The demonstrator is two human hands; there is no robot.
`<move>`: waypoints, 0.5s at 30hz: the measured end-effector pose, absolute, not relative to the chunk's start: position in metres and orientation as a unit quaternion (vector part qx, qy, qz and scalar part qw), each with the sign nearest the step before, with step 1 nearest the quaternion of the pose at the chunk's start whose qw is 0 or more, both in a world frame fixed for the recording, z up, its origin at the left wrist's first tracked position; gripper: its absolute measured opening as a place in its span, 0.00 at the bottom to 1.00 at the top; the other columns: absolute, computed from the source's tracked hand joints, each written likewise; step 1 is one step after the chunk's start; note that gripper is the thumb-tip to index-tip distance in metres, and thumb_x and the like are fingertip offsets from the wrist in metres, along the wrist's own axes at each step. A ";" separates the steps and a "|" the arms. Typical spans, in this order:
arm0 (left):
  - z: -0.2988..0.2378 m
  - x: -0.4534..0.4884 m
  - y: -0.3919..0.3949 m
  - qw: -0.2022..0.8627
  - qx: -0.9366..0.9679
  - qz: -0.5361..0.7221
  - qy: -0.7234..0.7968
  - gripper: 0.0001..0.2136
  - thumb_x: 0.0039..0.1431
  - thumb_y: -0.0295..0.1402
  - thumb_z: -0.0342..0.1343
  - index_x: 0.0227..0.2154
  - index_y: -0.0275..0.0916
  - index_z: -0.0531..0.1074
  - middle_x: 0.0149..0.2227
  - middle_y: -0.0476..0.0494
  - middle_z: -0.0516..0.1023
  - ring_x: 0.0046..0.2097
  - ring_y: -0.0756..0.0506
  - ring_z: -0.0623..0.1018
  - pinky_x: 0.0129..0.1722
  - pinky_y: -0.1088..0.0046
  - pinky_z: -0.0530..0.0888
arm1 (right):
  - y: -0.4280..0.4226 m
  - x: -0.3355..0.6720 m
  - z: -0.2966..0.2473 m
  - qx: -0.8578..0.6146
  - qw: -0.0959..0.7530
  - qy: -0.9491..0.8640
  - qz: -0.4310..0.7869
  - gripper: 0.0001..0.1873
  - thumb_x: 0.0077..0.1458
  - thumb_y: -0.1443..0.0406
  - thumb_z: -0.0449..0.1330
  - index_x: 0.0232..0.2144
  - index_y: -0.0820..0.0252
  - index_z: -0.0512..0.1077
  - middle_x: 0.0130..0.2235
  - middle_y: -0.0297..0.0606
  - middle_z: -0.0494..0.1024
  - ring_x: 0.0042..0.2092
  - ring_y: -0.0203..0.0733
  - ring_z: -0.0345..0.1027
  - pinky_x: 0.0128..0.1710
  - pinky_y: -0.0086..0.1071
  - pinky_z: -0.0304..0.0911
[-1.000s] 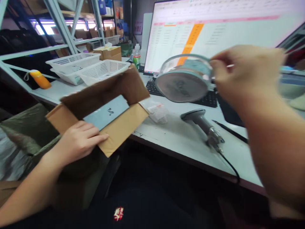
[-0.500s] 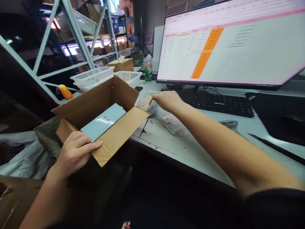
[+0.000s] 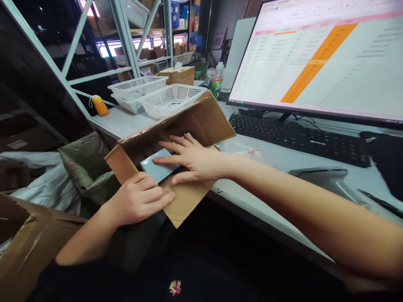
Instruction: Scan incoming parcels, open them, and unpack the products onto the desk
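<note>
An open cardboard box [image 3: 195, 119] is tilted toward me at the table's near edge, its flaps spread. My left hand [image 3: 138, 199] is closed on the box's near left edge, thumb lying along the front flap. Inside lies a flat pale-blue box [image 3: 157, 168], partly covered by my hands. My right hand [image 3: 192, 159] is spread over the opening, fingers stretched across the pale-blue box and seemingly resting on it. Behind the right wrist, a clear plastic bag [image 3: 242, 150] lies on the table.
White plastic baskets [image 3: 173, 98] stand behind the box, near an orange bottle [image 3: 100, 105]. A keyboard [image 3: 299, 136] and a monitor [image 3: 315, 63] are at the right, with a grey handheld scanner [image 3: 327, 178] before them. A lined bin [image 3: 85, 163] stands at the left.
My right hand has left the plastic bag and moved left into the box opening, fingers now spread. My left hand keeps its hold on the box edge. The camera view has shifted left.
</note>
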State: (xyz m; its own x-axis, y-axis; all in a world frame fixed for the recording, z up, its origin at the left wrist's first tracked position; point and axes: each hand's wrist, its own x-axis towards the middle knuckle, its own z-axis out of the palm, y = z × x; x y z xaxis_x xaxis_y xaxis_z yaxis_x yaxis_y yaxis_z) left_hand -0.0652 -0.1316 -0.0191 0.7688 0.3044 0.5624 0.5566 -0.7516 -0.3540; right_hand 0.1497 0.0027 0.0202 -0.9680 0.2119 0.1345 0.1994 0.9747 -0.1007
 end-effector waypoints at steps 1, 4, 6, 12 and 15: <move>-0.019 -0.066 -0.132 0.257 -0.903 -0.246 -0.240 0.09 0.69 0.23 0.52 0.48 0.34 0.75 0.28 0.50 0.75 0.34 0.46 0.72 0.40 0.64 0.67 | 0.009 0.145 0.019 -0.107 0.078 -0.991 0.024 0.39 0.62 0.45 0.61 0.71 0.44 0.58 0.75 0.48 0.48 0.73 0.71 0.40 0.65 0.74 0.38; -0.021 -0.067 -0.130 0.251 -0.904 -0.252 -0.237 0.10 0.69 0.23 0.52 0.49 0.34 0.75 0.29 0.49 0.75 0.34 0.46 0.71 0.39 0.64 0.67 | 0.030 0.131 0.023 -0.130 0.117 -0.984 -0.045 0.48 0.56 0.55 0.70 0.72 0.49 0.54 0.71 0.53 0.57 0.68 0.69 0.51 0.64 0.69 0.44; -0.023 -0.068 -0.127 0.248 -0.901 -0.255 -0.247 0.11 0.68 0.23 0.52 0.49 0.35 0.75 0.29 0.48 0.75 0.34 0.46 0.71 0.39 0.64 0.67 | 0.041 0.127 0.030 -0.152 0.152 -0.974 -0.072 0.50 0.52 0.63 0.71 0.72 0.52 0.55 0.66 0.54 0.65 0.63 0.65 0.59 0.62 0.63 0.53; -0.031 -0.096 -0.101 0.262 -0.866 -0.283 -0.317 0.13 0.66 0.22 0.52 0.47 0.41 0.77 0.30 0.47 0.74 0.35 0.46 0.72 0.37 0.64 0.68 | 0.019 0.179 0.077 -0.208 0.349 -0.914 -0.002 0.51 0.56 0.59 0.67 0.74 0.56 0.47 0.68 0.53 0.61 0.64 0.63 0.59 0.59 0.56 0.62; -0.026 -0.127 -0.081 0.292 -0.821 -0.327 -0.366 0.14 0.66 0.22 0.55 0.48 0.45 0.77 0.35 0.50 0.76 0.38 0.47 0.74 0.40 0.64 0.70 | -0.002 0.220 0.103 -0.225 0.452 -0.857 0.099 0.43 0.59 0.54 0.64 0.71 0.54 0.55 0.68 0.50 0.63 0.63 0.59 0.63 0.55 0.48 0.67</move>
State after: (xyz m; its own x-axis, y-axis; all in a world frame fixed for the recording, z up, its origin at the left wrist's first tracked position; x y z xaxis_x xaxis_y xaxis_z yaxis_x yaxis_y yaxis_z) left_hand -0.1274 -0.0815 -0.0262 0.5173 0.4105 0.7509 0.7922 -0.5616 -0.2388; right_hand 0.2203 -0.0020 0.1032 -0.4896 0.4763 0.7304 0.2965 0.8786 -0.3743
